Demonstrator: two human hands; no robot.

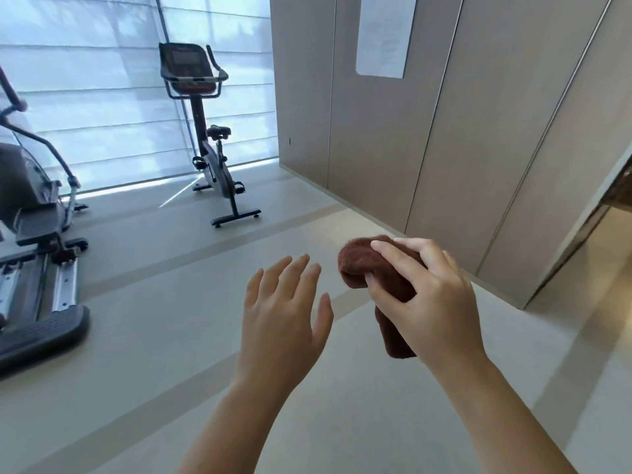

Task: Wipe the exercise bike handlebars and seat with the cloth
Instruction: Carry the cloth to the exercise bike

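A black exercise bike (pixel 212 155) stands by the window at the far side of the room, a few steps away. Its handlebars (pixel 219 71) frame a dark console, and its small black seat (pixel 219 131) sits lower on the post. My right hand (pixel 431 302) is closed on a bunched brown cloth (pixel 367 265), held in the air in front of me. My left hand (pixel 285 309) hovers beside it, palm down, fingers spread, holding nothing. Neither hand is near the bike.
An elliptical trainer (pixel 37 234) fills the left edge, its pedal and rails jutting onto the floor. Beige wall panels (pixel 444 131) run along the right, with a doorway opening (pixel 615 206) at the far right. Bare grey floor (pixel 205 285) lies between me and the bike.
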